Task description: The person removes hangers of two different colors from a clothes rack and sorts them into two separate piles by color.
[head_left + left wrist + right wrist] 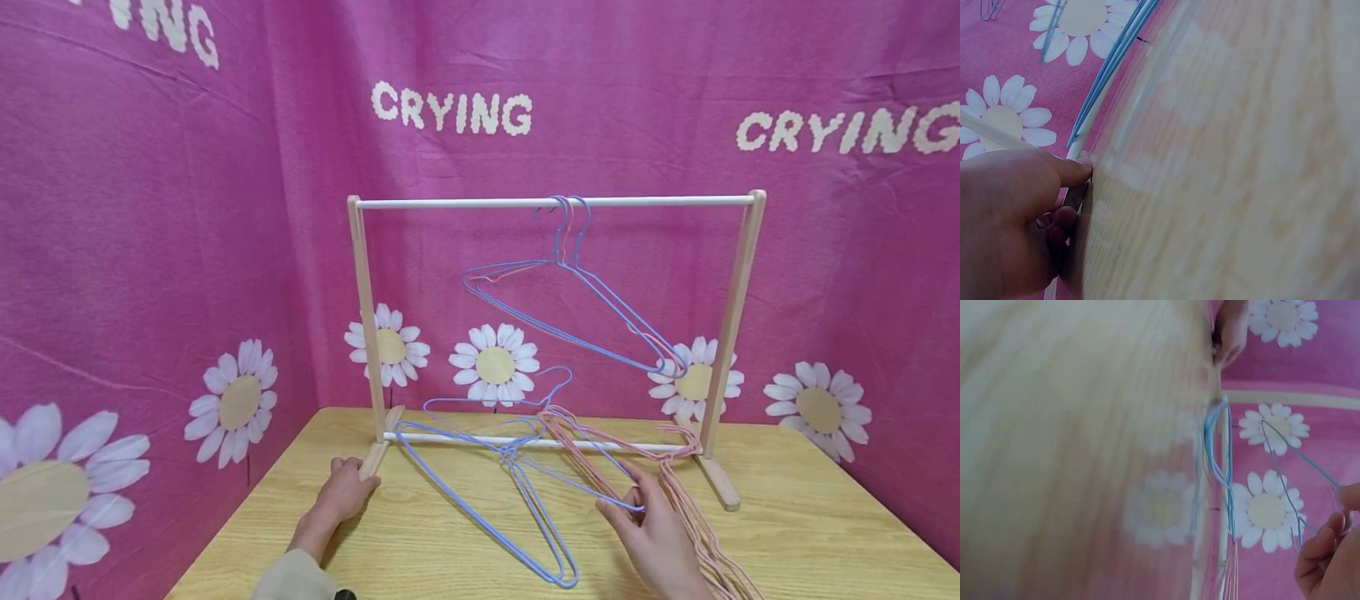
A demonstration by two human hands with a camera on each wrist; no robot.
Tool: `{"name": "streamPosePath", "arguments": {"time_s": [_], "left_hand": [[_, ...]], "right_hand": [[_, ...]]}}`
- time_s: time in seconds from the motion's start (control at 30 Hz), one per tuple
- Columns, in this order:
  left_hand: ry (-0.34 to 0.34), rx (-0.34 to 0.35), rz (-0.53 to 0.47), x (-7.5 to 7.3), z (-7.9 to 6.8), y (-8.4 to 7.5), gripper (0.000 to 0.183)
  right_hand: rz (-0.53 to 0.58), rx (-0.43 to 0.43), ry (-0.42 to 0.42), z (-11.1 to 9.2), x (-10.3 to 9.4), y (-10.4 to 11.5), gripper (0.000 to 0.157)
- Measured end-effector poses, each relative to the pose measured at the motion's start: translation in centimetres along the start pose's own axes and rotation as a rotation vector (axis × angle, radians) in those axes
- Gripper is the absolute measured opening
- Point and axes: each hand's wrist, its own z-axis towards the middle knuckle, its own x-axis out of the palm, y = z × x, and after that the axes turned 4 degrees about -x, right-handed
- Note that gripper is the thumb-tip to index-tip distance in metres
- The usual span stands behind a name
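Note:
My left hand [343, 493] grips the left wooden foot [372, 461] of a small clothes rack [738, 317]; the left wrist view shows thumb and curled fingers on it. With my right hand [660, 537] I pinch one corner of a blue wire hanger [592, 489], raised above the table with its hook upward. In the right wrist view this hanger [1313, 464] stands out from the fingers. Below it lie other blue hangers [480, 517], and beside my right hand a bunch of pink hangers [693, 517]. Blue and pink hangers [573, 333] hang from the rack's top rail [450, 203].
The rack stands at the back of a wood-grain table [810, 517]. A white lower rail [465, 439] joins its feet, and its right foot [720, 482] points forward. Pink cloth [637, 100] with daisies and lettering hangs behind and at the sides.

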Motion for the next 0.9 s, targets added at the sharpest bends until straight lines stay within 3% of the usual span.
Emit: {"name": "streamPosePath", "arguments": {"time_s": [0.23, 0.4, 0.9], "left_hand": [[0.004, -0.013, 0.001, -0.2, 0.0, 0.0, 0.048], [0.007, -0.011, 0.005, -0.1, 0.1, 0.1, 0.05], [0.005, -0.007, -0.011, -0.2, -0.2, -0.3, 0.049]], "right_hand": [[-0.008, 0.059, 0.103, -0.5, 1.8, 1.2, 0.061], [-0.065, 0.034, 0.143, -0.9, 2.6, 1.7, 0.057], [-0.185, 0.069, 0.323, -1.5, 2.5, 0.9, 0.058]]}}
